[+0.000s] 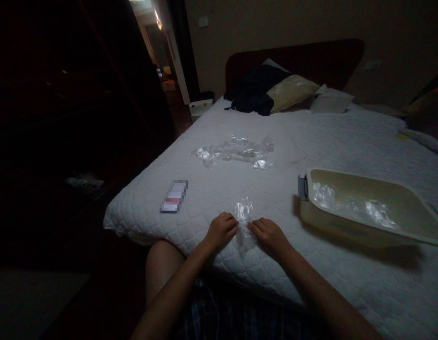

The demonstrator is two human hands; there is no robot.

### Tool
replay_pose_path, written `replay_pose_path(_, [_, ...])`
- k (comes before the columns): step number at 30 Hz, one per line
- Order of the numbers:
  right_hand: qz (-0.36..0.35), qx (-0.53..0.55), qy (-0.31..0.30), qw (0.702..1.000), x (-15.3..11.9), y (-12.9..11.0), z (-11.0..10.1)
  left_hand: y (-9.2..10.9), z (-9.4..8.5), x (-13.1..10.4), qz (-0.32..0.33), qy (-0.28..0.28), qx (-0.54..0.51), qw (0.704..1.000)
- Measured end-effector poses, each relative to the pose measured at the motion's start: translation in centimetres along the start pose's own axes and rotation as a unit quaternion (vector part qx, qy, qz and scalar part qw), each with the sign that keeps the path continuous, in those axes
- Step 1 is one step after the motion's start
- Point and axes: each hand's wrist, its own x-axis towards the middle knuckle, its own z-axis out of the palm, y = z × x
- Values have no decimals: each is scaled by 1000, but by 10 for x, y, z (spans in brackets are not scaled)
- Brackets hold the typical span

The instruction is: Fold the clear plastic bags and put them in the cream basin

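A small clear plastic bag point(244, 210) lies at the near edge of the white quilted bed, stretched between both my hands. My left hand point(223, 229) pinches its left side with curled fingers. On the opposite side, my right hand point(270, 236) pinches the bag in the same way. Part of the bag hangs toward me between the hands. Farther up the bed is a loose spread of clear plastic bags point(236, 150), crumpled and shiny. To the right stands a cream plastic bin point(346, 231) with a grey latch, with clear shiny plastic inside it.
A phone-like blurred rectangle point(174, 196) lies on the bed point(133, 208) to the left. Dark clothing point(256, 89) and a yellowish pillow point(293, 92) rest near the headboard point(328, 56). A white bedside cabinet point(201, 107) stands by the lit doorway. The room is dim.
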Motion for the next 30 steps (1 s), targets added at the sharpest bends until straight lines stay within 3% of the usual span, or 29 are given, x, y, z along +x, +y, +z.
replay_pose_path(5, [56, 75, 33, 995, 1, 2, 0, 3, -1, 1, -11, -6, -11, 1000])
replay_pose_path(9, [127, 173, 16, 977, 4, 4, 1, 6, -1, 7, -64, -15, -26, 998])
replay_pose_path(15, [311, 306, -10, 900, 15, 7, 5, 11, 0, 20, -153, -43, -30, 987])
replay_pose_path(21, [355, 370, 1, 859, 24, 11, 9, 20, -2, 30, -272, -89, -11, 958])
replay_pose_path(25, [357, 323, -7, 876, 24, 10, 8, 23, -1, 36, -314, -100, 6, 944])
replay_pose_path(30, [262, 178, 55, 947, 21, 1, 3, 24, 0, 43, -347, -122, 35, 929])
